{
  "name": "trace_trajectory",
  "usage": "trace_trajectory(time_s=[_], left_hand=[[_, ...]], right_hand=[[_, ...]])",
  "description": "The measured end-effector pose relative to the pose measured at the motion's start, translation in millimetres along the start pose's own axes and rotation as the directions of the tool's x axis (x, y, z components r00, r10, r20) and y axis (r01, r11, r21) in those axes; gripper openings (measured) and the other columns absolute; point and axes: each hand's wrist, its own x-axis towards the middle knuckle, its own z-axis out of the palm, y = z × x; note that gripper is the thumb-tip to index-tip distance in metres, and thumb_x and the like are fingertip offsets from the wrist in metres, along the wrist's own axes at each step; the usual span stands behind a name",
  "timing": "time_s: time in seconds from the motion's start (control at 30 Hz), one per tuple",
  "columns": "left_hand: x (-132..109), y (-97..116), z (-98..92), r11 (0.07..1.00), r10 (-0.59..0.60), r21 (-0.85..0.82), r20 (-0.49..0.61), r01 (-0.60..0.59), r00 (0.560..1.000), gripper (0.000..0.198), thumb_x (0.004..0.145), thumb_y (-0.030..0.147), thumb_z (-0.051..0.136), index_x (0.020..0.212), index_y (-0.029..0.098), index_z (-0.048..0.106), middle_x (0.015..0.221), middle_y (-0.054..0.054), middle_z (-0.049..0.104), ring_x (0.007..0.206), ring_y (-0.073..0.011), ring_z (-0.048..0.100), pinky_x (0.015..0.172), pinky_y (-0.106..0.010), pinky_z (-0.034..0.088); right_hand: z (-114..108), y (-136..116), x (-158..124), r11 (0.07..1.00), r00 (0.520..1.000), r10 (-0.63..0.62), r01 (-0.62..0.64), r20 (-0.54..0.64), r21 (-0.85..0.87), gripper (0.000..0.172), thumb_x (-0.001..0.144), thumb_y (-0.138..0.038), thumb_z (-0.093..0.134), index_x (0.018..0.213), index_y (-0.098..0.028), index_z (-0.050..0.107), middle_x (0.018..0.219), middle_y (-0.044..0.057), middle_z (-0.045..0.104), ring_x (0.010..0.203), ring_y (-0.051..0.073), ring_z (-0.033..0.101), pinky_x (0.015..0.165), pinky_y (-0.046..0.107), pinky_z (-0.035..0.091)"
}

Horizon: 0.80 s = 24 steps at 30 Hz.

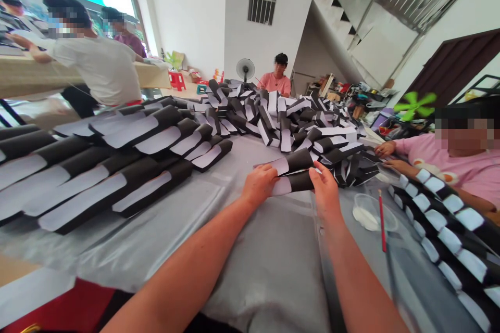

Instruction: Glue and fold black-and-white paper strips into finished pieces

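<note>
Black paper backed with white forms the curled roll [292, 177] held between both hands, just off the heap, over the grey plastic sheet [164, 255] on the bench. The left hand [255, 183] has its fingers [262, 170] pressed together on top; the right hand [326, 190] pinches the roll's near end. Neat rows of similar rolls [97, 177] lie to the left — these look finished — while a much larger jumbled heap [281, 119] lies ahead, not yet ordered. A clear dish of white paste [367, 212] and a red-handled brush [382, 221] sit nearby.
</note>
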Motion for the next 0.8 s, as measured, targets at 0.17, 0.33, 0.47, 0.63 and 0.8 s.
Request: trace_trajectory(time_s=[0.17, 0.33, 0.47, 0.63, 0.8], left_hand=[[0, 2, -1.6, 1.0, -0.002, -0.016, 0.005, 0.002, 1.0, 0.016, 0.088, 0.025, 0.054, 0.08, 0.02, 0.067, 0.087, -0.004, 0.065, 0.086, -0.0185, 0.058, 0.074, -0.029, 0.042], [1, 1, -0.4, 0.999, 0.016, -0.033, -0.008, -0.016, 1.0, 0.016, 0.088, 0.024, 0.055, 0.078, 0.02, 0.067, 0.084, -0.004, 0.063, 0.083, -0.0171, 0.057, 0.075, -0.029, 0.041], [1, 0, 1.0, 0.999, 0.016, -0.052, -0.016, -0.016, 1.0, 0.016, 0.087, 0.024, 0.055, 0.077, 0.019, 0.067, 0.084, -0.003, 0.063, 0.084, -0.0168, 0.057, 0.075, -0.029, 0.041], [1, 1, 0.4, 0.998, -0.003, -0.062, 0.001, 0.003, 1.0, 0.016, 0.087, 0.025, 0.055, 0.077, 0.019, 0.067, 0.086, -0.003, 0.064, 0.085, -0.0169, 0.058, 0.074, -0.028, 0.042], [1, -1, 2.1, 0.998, 0.01, -0.055, -0.021, -0.011, 1.0, 0.016, 0.087, 0.025, 0.056, 0.077, 0.02, 0.067, 0.085, -0.003, 0.064, 0.085, -0.017, 0.058, 0.072, -0.028, 0.042]], right_hand=[[-3, 6, 3, 0.998, 0.998, -0.053, 0.052, 0.046, 0.029, 0.058, 0.068, -0.059, 0.061, 0.108, -0.017, 0.068, 0.11, 0.01, 0.069, 0.102, 0.028, 0.061, 0.085, 0.042, 0.048], [-5, 12, 5, 0.992, 0.993, -0.112, 0.113, 0.029, -0.06, 0.058, 0.071, -0.063, 0.058, 0.103, -0.016, 0.071, 0.104, 0.011, 0.071, 0.102, 0.029, 0.062, 0.086, 0.043, 0.048], [-6, 14, 6, 0.985, 0.988, -0.148, 0.151, 0.032, -0.083, 0.056, 0.073, -0.062, 0.057, 0.102, -0.017, 0.072, 0.099, 0.01, 0.072, 0.098, 0.029, 0.062, 0.084, 0.043, 0.049], [-5, 12, 6, 0.99, 0.991, -0.131, 0.132, 0.021, -0.045, 0.052, 0.071, -0.059, 0.059, 0.097, -0.017, 0.072, 0.098, 0.009, 0.071, 0.095, 0.027, 0.062, 0.083, 0.042, 0.048], [-3, 8, 3, 1.0, 1.0, -0.011, 0.011, 0.006, 0.013, 0.053, 0.064, -0.059, 0.062, 0.093, -0.016, 0.069, 0.091, 0.007, 0.068, 0.083, 0.023, 0.06, 0.068, 0.034, 0.048]])
